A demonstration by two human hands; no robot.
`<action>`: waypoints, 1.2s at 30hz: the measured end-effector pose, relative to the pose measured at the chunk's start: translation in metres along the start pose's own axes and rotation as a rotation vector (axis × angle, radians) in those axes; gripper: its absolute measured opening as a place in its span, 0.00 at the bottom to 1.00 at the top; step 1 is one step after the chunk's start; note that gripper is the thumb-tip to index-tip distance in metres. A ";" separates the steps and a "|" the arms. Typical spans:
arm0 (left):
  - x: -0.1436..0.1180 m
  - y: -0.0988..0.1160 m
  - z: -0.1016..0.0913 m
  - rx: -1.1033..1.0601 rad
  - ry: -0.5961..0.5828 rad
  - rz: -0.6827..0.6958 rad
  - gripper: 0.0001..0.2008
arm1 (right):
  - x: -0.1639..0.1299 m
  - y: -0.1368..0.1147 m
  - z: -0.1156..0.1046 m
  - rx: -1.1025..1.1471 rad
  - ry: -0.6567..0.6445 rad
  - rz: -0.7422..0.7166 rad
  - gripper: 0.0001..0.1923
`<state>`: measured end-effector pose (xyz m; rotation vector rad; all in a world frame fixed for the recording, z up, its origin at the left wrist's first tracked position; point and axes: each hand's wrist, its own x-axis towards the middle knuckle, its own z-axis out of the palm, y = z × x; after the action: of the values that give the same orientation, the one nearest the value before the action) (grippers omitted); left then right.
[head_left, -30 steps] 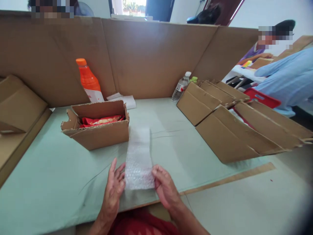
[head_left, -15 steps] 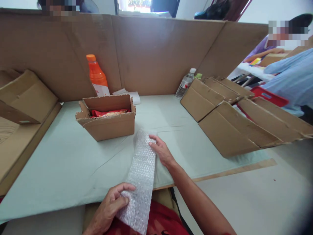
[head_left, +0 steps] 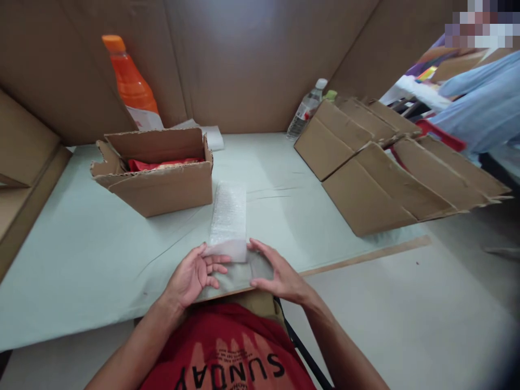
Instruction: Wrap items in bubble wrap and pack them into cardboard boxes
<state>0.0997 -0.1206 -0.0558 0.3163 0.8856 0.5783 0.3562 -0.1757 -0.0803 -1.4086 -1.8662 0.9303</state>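
Bubble wrap (head_left: 229,214) lies just beyond the hands, its near end between them, seemingly to keep it straight. Whether the left hand (head_left: 194,277) pinches is unclear; the right hand (head_left: 282,275) curves open. A carton (head_left: 174,189) stands beyond the left.

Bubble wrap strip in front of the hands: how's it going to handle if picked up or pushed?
Likely light: the bubble wrap strip looks like thin, see-through, air-filled film. Probably floppy, since its near end looks folded. Lying low on the table covering, it should slide or crumple rather than tip.
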 end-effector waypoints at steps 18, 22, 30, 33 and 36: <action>0.020 -0.025 -0.026 1.874 0.151 1.220 0.26 | 0.027 -0.005 0.034 -0.310 0.444 -0.003 0.23; 0.031 -0.015 -0.023 1.883 0.132 1.263 0.18 | 0.020 -0.014 0.028 -0.397 0.286 -0.191 0.23; 0.014 -0.007 -0.021 1.557 0.123 1.050 0.11 | 0.030 -0.012 0.037 -0.280 0.130 -0.156 0.17; 0.017 -0.008 -0.025 1.456 0.202 0.925 0.18 | 0.020 -0.017 0.029 -0.267 0.174 -0.171 0.19; 0.030 -0.008 -0.024 1.500 0.253 0.974 0.19 | 0.012 -0.021 0.025 -0.363 0.248 -0.202 0.18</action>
<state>0.0979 -0.1089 -0.0930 2.1493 1.2680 0.7360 0.3215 -0.1718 -0.0763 -1.4292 -2.0036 0.3108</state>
